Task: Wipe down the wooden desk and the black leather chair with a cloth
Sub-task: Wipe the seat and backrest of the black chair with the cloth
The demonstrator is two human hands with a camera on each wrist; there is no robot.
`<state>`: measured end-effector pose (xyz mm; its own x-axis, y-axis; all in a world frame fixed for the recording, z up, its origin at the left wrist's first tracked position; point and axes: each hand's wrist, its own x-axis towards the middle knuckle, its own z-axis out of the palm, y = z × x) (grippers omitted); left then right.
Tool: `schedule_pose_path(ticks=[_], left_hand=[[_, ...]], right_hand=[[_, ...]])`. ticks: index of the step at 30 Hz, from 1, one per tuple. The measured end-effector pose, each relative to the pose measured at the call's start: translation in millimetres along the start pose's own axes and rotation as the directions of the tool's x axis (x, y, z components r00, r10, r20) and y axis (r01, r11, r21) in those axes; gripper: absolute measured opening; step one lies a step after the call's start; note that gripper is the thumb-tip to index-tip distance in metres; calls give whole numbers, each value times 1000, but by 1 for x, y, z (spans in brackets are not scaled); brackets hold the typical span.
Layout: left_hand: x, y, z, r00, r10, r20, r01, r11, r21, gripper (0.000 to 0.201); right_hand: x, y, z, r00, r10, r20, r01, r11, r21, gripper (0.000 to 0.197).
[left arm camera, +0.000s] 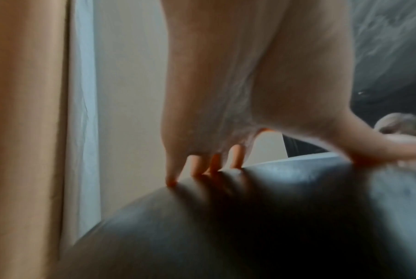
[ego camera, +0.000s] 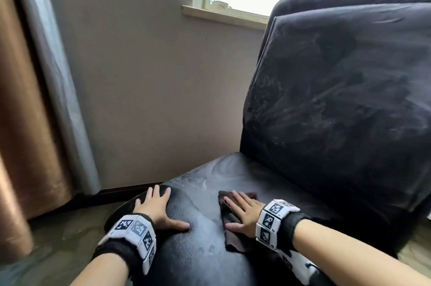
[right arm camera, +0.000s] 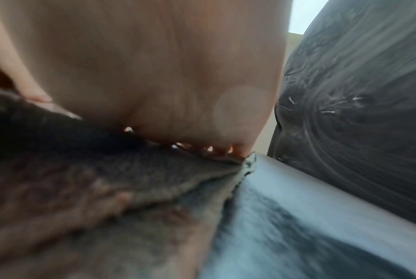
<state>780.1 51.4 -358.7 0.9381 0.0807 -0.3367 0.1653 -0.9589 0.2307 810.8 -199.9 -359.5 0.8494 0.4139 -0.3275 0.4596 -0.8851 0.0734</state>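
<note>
The black leather chair (ego camera: pixel 338 99) fills the right of the head view, its backrest streaked with wipe marks and its seat (ego camera: pixel 198 250) under both hands. My left hand (ego camera: pixel 158 208) lies flat on the seat's left front edge with fingers spread. My right hand (ego camera: pixel 242 213) presses flat on a dark brown cloth (ego camera: pixel 231 241) in the middle of the seat. In the right wrist view the cloth (right arm camera: pixel 94 198) bunches under the palm beside the backrest (right arm camera: pixel 357 113). In the left wrist view the fingertips (left arm camera: pixel 195 169) touch the seat (left arm camera: pixel 250 217). The wooden desk is not in view.
A beige wall (ego camera: pixel 151 75) stands behind the chair, with a brown and grey curtain (ego camera: pixel 35 99) hanging at the left. A white cup (ego camera: pixel 221 6) sits on the window sill (ego camera: pixel 224 16) above. Floor (ego camera: pixel 63 239) shows left of the seat.
</note>
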Motion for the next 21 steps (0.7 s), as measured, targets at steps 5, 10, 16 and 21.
schedule_pose_path(ticks=[5,10,16,21], left_hand=[[4,2,-12,999,-8,50,6,999,53,127],[19,8,-27,992,-4,129,1,1000,28,131],[18,4,-16,997,21,78,-26,998,64,129],[15,-3,-12,998,40,40,-42,998,54,132]], right_hand=[[-5,-19,9,982,2,-188,-3,1000,-5,107],[-32,-23,17,981,-141,-130,145,989,19,74],[27,-19,-10,993,-119,-3,119,993,9,112],[48,-36,-13,999,27,-41,-27,1000,9,86]])
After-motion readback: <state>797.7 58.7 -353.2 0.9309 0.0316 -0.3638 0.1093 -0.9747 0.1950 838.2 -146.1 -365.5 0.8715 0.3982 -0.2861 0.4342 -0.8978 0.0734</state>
